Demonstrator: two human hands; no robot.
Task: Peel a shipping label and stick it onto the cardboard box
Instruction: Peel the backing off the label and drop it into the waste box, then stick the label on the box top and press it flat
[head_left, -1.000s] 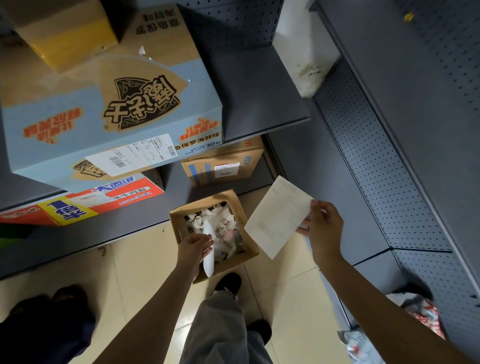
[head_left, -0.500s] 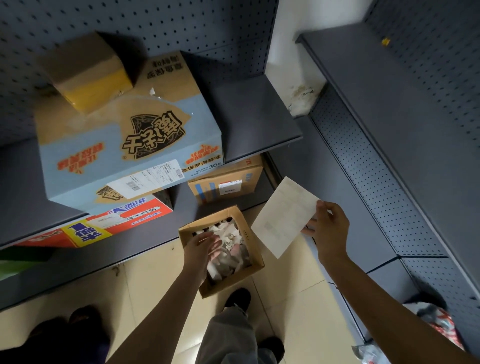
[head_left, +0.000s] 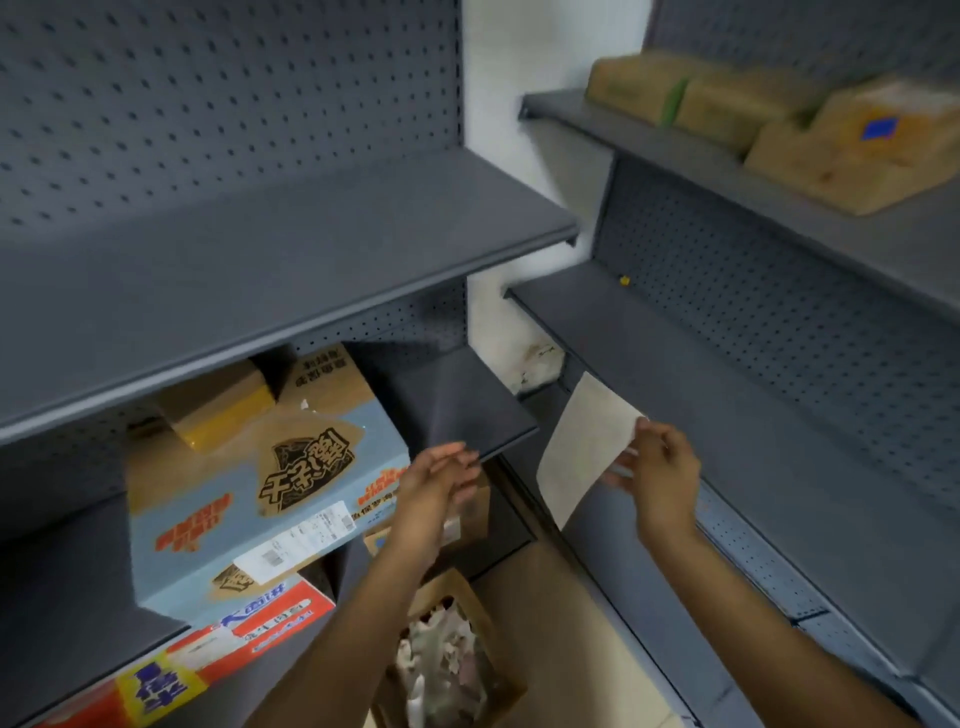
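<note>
1. Shipping label (head_left: 584, 447): pinched by one edge between thumb and fingers of right hand (head_left: 662, 475); hung in air before the right-hand shelving.
2. Left hand (head_left: 439, 480): held nothing, fingers loosely extended, beside blue printed carton (head_left: 249, 499).
3. Handling, judged: thin, light, floppy; adhesive face likely to cling. Best taken at corners, both hands.
4. Scrap box (head_left: 447, 660): on floor below.

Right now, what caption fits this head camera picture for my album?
Right hand pinches a peeled label while the empty left hand lifts above the scrap box by grey shelves.
</note>
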